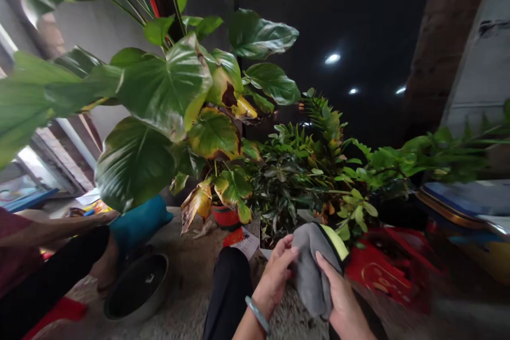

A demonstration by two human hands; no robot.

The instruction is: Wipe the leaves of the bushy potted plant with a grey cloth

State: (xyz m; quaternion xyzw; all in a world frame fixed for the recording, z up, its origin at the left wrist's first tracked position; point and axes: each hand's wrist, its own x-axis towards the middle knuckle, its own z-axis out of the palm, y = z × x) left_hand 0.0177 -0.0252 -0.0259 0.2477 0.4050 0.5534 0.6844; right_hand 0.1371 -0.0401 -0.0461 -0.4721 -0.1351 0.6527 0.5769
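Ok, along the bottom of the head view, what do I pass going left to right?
Another person's dark-trousered leg → metal bowl → left hand → grey cloth, gripped by both hands → right hand → red item with gold markings.

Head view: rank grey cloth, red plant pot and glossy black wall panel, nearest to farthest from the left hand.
1. Grey cloth, held in the left hand.
2. Red plant pot, ahead, slightly left.
3. Glossy black wall panel, behind the plants.
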